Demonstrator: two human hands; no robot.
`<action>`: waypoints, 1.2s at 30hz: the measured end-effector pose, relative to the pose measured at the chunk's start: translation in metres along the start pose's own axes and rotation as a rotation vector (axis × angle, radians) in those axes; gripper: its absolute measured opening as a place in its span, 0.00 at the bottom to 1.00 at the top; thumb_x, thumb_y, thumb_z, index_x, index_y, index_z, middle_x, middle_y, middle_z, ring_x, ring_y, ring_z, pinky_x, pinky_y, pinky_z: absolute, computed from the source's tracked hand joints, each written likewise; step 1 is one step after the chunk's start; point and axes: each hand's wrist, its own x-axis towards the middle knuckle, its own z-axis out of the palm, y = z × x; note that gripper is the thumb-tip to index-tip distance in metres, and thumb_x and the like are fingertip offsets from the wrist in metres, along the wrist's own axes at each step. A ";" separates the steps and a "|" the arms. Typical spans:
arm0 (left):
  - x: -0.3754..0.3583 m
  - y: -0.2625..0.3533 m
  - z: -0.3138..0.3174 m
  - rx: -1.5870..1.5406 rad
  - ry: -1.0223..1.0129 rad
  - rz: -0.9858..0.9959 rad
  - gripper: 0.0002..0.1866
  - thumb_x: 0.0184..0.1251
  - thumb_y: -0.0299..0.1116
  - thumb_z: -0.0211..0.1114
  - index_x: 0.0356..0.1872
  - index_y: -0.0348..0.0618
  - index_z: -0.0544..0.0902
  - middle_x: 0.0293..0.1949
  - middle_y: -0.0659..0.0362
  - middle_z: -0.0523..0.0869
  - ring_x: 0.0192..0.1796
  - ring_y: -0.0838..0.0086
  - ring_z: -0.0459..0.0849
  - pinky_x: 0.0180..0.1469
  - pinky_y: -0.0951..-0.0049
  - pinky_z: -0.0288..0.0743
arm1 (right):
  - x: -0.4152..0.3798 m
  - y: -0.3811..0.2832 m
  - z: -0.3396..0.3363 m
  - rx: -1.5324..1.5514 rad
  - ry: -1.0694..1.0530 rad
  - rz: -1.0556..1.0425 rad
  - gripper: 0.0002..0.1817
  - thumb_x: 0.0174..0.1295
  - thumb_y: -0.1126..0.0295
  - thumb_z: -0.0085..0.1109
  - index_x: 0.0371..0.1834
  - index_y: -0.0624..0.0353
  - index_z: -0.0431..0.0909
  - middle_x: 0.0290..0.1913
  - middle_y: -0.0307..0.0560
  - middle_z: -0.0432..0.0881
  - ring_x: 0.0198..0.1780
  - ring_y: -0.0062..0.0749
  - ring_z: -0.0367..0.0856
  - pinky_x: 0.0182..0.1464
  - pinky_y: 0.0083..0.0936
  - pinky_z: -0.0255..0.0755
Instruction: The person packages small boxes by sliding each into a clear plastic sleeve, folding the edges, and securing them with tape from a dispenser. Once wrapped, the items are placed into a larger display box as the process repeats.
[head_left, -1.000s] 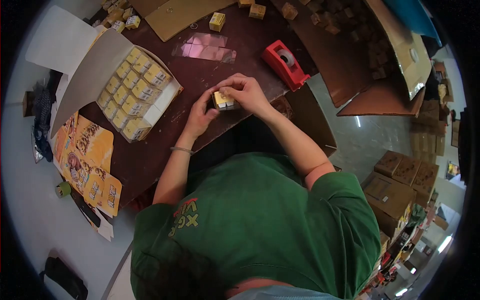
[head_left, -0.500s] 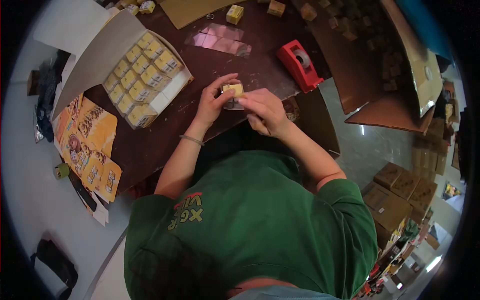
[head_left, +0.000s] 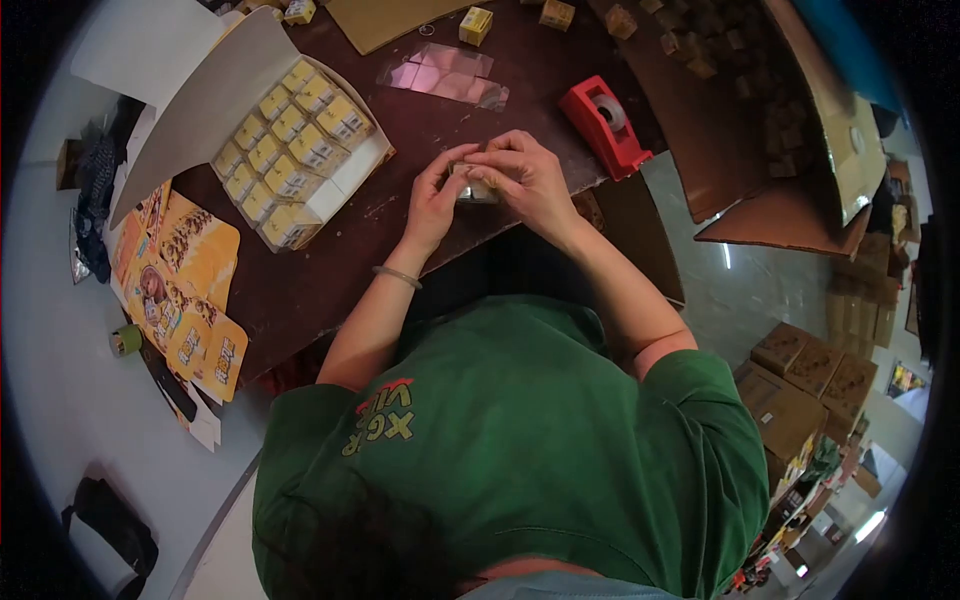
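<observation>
Both hands meet over the near edge of a dark brown table [head_left: 330, 280]. My left hand [head_left: 437, 200] and my right hand [head_left: 528, 180] together grip a small yellow box [head_left: 472, 185], mostly hidden by the fingers. To the left lies an open white carton [head_left: 335, 195] packed with rows of several matching yellow boxes [head_left: 285, 165]. A red tape dispenser [head_left: 603, 123] stands to the right of my right hand. Clear plastic film [head_left: 445, 78] lies beyond the hands.
Loose yellow boxes [head_left: 476, 24] lie at the table's far edge. An open brown cardboard box [head_left: 770, 130] stands at the right. Printed yellow flat sheets [head_left: 185, 290] hang off the table's left side. Stacked brown cartons [head_left: 800, 370] stand on the floor.
My right hand has come back up over the small box from below it. Both hands now close around it, covering most of it.
</observation>
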 end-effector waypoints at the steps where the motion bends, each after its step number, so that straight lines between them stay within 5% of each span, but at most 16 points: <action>1: -0.002 -0.003 0.000 -0.016 0.023 0.022 0.22 0.69 0.31 0.62 0.64 0.38 0.76 0.55 0.57 0.83 0.57 0.73 0.80 0.63 0.72 0.71 | 0.002 0.006 0.001 -0.029 -0.001 -0.013 0.10 0.59 0.71 0.69 0.44 0.56 0.88 0.39 0.44 0.80 0.42 0.35 0.80 0.43 0.27 0.75; 5: -0.012 -0.003 -0.006 -0.270 -0.174 0.069 0.35 0.64 0.42 0.68 0.70 0.39 0.68 0.57 0.55 0.81 0.61 0.70 0.78 0.67 0.70 0.67 | 0.005 0.014 0.003 0.032 -0.038 0.004 0.09 0.55 0.71 0.72 0.39 0.60 0.87 0.34 0.42 0.80 0.37 0.28 0.80 0.39 0.24 0.74; 8: -0.018 -0.004 -0.014 0.314 -0.189 0.054 0.36 0.58 0.36 0.73 0.67 0.39 0.69 0.56 0.55 0.80 0.60 0.70 0.78 0.64 0.69 0.69 | 0.016 0.019 0.001 0.295 -0.249 0.379 0.09 0.53 0.71 0.74 0.34 0.62 0.84 0.31 0.38 0.80 0.32 0.21 0.78 0.35 0.22 0.73; 9: -0.018 -0.003 -0.015 0.513 -0.194 0.056 0.36 0.56 0.34 0.75 0.66 0.39 0.69 0.56 0.55 0.80 0.60 0.71 0.78 0.64 0.69 0.69 | 0.022 0.026 0.003 0.348 -0.268 0.334 0.10 0.53 0.69 0.74 0.31 0.61 0.82 0.29 0.35 0.80 0.30 0.15 0.76 0.33 0.20 0.72; 12: -0.015 -0.009 -0.012 0.373 -0.172 0.005 0.36 0.53 0.26 0.75 0.65 0.41 0.71 0.55 0.55 0.81 0.59 0.69 0.79 0.62 0.68 0.72 | 0.027 0.029 0.001 0.221 -0.263 0.390 0.14 0.52 0.66 0.75 0.32 0.61 0.80 0.30 0.40 0.82 0.31 0.23 0.79 0.34 0.24 0.74; 14: -0.022 -0.012 0.002 0.457 -0.034 0.098 0.35 0.53 0.27 0.75 0.64 0.41 0.71 0.56 0.54 0.81 0.59 0.67 0.79 0.63 0.66 0.72 | 0.016 0.012 0.003 -0.111 0.006 0.083 0.20 0.50 0.62 0.76 0.38 0.61 0.78 0.31 0.47 0.82 0.32 0.39 0.82 0.37 0.33 0.76; 16: -0.026 -0.026 0.020 0.642 0.174 0.330 0.40 0.53 0.27 0.75 0.69 0.42 0.67 0.61 0.49 0.79 0.62 0.61 0.80 0.62 0.65 0.74 | -0.006 -0.020 0.008 -0.357 0.102 0.059 0.24 0.53 0.60 0.75 0.45 0.61 0.73 0.43 0.51 0.78 0.42 0.47 0.80 0.43 0.36 0.76; 18: -0.034 -0.031 0.050 0.171 0.258 0.241 0.43 0.57 0.27 0.72 0.73 0.40 0.61 0.69 0.47 0.69 0.70 0.59 0.72 0.68 0.63 0.68 | -0.029 -0.035 0.016 -0.489 0.154 0.023 0.24 0.54 0.61 0.72 0.50 0.58 0.72 0.53 0.53 0.74 0.51 0.54 0.78 0.48 0.40 0.77; 19: -0.036 -0.038 0.048 0.375 0.136 0.173 0.42 0.62 0.23 0.65 0.76 0.38 0.54 0.74 0.46 0.61 0.75 0.57 0.63 0.73 0.61 0.61 | -0.030 -0.030 0.014 -0.505 0.168 0.002 0.23 0.54 0.63 0.71 0.50 0.58 0.73 0.53 0.53 0.74 0.53 0.54 0.77 0.49 0.40 0.77; 22: -0.033 -0.043 0.035 0.219 0.013 0.123 0.30 0.69 0.26 0.54 0.72 0.36 0.62 0.68 0.48 0.70 0.72 0.62 0.67 0.73 0.64 0.59 | -0.031 -0.002 -0.013 -0.480 0.161 -0.096 0.20 0.53 0.75 0.66 0.50 0.59 0.72 0.56 0.53 0.73 0.57 0.53 0.75 0.53 0.40 0.76; 23: -0.022 -0.020 0.035 0.065 -0.016 -0.006 0.27 0.71 0.31 0.53 0.69 0.35 0.66 0.63 0.51 0.75 0.68 0.66 0.71 0.72 0.66 0.60 | -0.029 0.002 -0.026 -0.411 0.069 -0.201 0.20 0.52 0.78 0.65 0.48 0.59 0.72 0.55 0.53 0.73 0.57 0.52 0.75 0.53 0.40 0.76; 25: 0.009 -0.008 0.043 0.141 -0.087 0.064 0.29 0.68 0.28 0.61 0.70 0.39 0.67 0.60 0.54 0.78 0.63 0.71 0.75 0.68 0.69 0.66 | -0.028 0.013 -0.048 -0.263 -0.116 -0.317 0.20 0.50 0.80 0.65 0.47 0.59 0.72 0.55 0.52 0.74 0.57 0.52 0.75 0.55 0.39 0.75; 28: 0.054 -0.001 0.045 0.035 -0.398 -0.138 0.37 0.62 0.25 0.68 0.73 0.42 0.64 0.58 0.55 0.79 0.60 0.72 0.77 0.65 0.71 0.69 | -0.029 0.022 -0.071 -0.199 -0.203 -0.161 0.19 0.52 0.77 0.68 0.47 0.60 0.72 0.55 0.53 0.74 0.57 0.53 0.75 0.56 0.39 0.74; 31: 0.072 0.010 0.049 0.346 -0.505 -0.120 0.33 0.60 0.30 0.69 0.68 0.39 0.72 0.55 0.56 0.82 0.59 0.74 0.78 0.64 0.72 0.69 | -0.032 0.015 -0.121 -0.429 0.093 -0.352 0.24 0.54 0.66 0.72 0.52 0.58 0.74 0.60 0.52 0.74 0.59 0.51 0.75 0.59 0.40 0.72; 33: 0.076 0.007 0.057 0.331 -0.550 -0.112 0.29 0.60 0.34 0.69 0.64 0.41 0.76 0.56 0.56 0.82 0.58 0.73 0.78 0.64 0.72 0.69 | -0.041 0.043 -0.167 -0.565 0.322 -0.044 0.17 0.61 0.56 0.66 0.46 0.57 0.83 0.61 0.51 0.75 0.60 0.50 0.74 0.62 0.41 0.69; 36: 0.083 -0.015 0.086 0.402 -0.586 0.062 0.25 0.63 0.38 0.65 0.60 0.40 0.77 0.57 0.57 0.81 0.56 0.74 0.78 0.61 0.73 0.70 | -0.050 0.104 -0.196 -0.455 0.128 0.156 0.16 0.64 0.57 0.65 0.45 0.56 0.85 0.59 0.50 0.77 0.60 0.44 0.75 0.62 0.35 0.69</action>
